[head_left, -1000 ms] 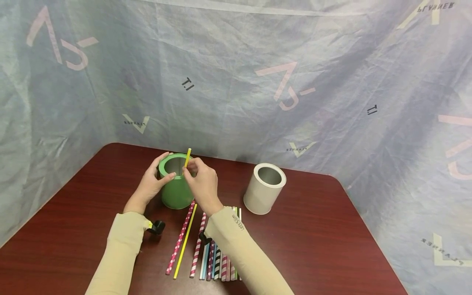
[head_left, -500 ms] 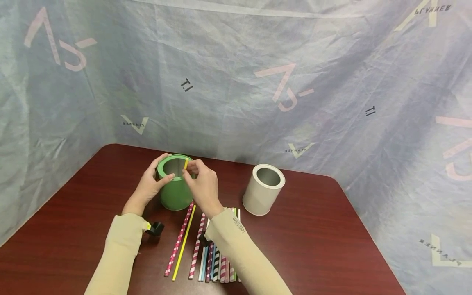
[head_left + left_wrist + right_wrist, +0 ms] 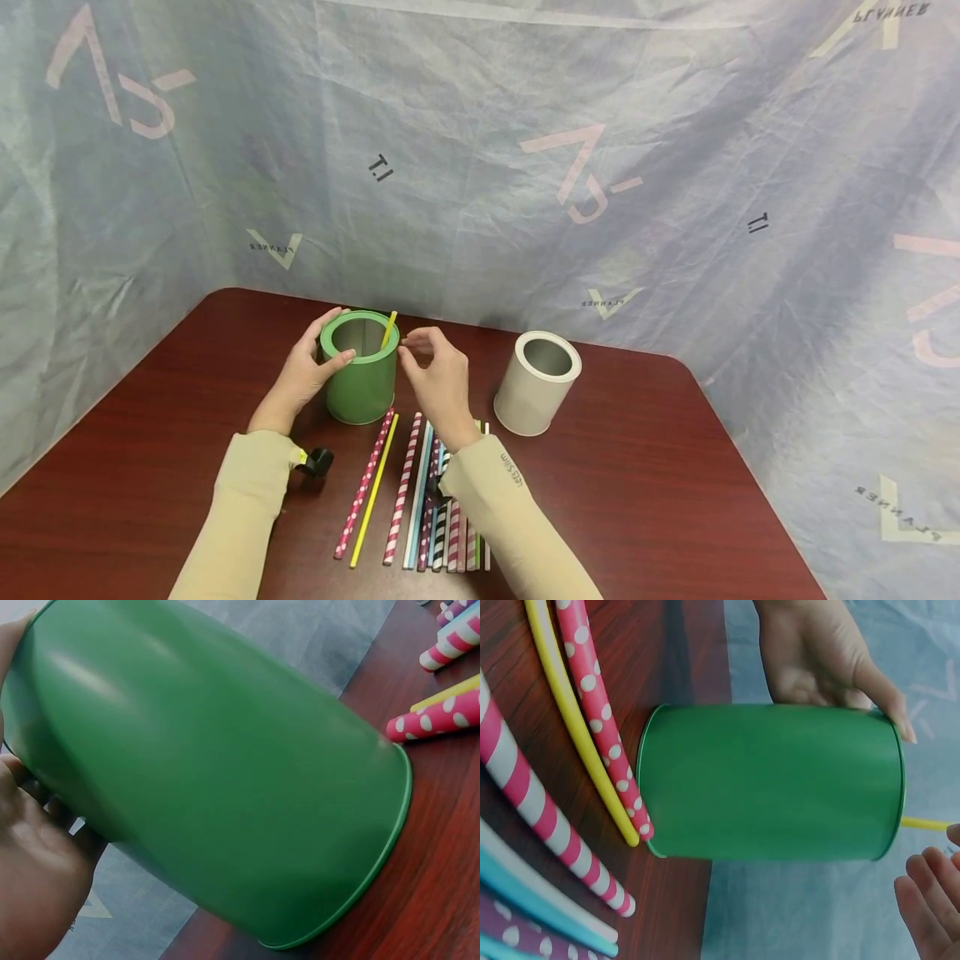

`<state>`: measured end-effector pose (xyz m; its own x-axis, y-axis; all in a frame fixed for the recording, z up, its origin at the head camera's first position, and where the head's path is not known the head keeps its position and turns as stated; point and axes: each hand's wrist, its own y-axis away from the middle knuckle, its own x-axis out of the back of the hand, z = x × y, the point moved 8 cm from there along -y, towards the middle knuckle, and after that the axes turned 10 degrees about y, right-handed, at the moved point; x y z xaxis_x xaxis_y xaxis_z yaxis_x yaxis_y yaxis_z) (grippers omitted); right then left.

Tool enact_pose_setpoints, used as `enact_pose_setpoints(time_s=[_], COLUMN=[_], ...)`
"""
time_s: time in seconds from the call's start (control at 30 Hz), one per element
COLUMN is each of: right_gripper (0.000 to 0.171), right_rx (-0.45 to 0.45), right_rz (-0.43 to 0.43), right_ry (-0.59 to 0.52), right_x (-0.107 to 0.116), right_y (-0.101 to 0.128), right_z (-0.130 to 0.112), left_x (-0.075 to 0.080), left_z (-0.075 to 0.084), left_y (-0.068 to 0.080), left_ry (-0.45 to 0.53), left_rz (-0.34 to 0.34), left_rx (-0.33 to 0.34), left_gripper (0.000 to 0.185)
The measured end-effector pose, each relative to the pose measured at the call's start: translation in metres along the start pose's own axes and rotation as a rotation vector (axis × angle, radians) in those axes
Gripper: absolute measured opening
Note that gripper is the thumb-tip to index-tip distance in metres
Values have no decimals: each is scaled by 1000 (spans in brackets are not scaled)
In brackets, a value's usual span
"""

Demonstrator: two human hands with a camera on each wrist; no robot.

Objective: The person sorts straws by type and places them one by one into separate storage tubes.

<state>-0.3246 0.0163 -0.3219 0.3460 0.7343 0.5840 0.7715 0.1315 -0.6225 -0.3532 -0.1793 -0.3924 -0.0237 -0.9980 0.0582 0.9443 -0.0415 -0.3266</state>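
Note:
A green can [image 3: 362, 392] stands upright on the table, my left hand [image 3: 296, 379] gripping its left side with the thumb on the rim and the fingers round the back. Inside it leans a yellow straw [image 3: 389, 330], its top end sticking out over the right of the rim. Just right of that rim is my right hand [image 3: 441, 375], holding nothing, thumb and fingers spread apart. The right wrist view has the can [image 3: 772, 780] sideways, with the yellow straw's end [image 3: 922, 823] beside my right fingertips.
A white can [image 3: 536, 392] stands to the right. In front of the green can lie a pink dotted straw [image 3: 365, 483], another yellow straw [image 3: 374, 492] and a pink striped straw [image 3: 402, 487]. Several more straws [image 3: 441, 542] lie partly under my right sleeve. A grey cloth [image 3: 465, 217] hangs behind the table.
The right hand lowered the yellow straw into the green can, let go of it and moved right. The straw now leans right against the rim. My left hand has stayed on the can.

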Motion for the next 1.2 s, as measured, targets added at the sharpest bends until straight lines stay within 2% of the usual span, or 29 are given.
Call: enact_pose_setpoints(time_s=[0.43, 0.7, 0.93, 1.2], right_gripper=[19, 23, 25, 24], right_rx=[-51, -90, -116, -186], right_rz=[-4, -31, -47, -106], right_ry=[-100, -52, -17, 49], right_x=[21, 27, 33, 38], right_y=[11, 20, 28, 36], right_z=[27, 42, 54, 69], left_x=[-1, 1, 0, -1], left_z=[0, -2, -2, -1], left_y=[-2, -1, -1, -2], left_ry=[17, 19, 37, 69], left_rz=[-8, -3, -1, -3], left_rx=[0, 4, -25, -54], left_gripper=[74, 73, 73, 71])
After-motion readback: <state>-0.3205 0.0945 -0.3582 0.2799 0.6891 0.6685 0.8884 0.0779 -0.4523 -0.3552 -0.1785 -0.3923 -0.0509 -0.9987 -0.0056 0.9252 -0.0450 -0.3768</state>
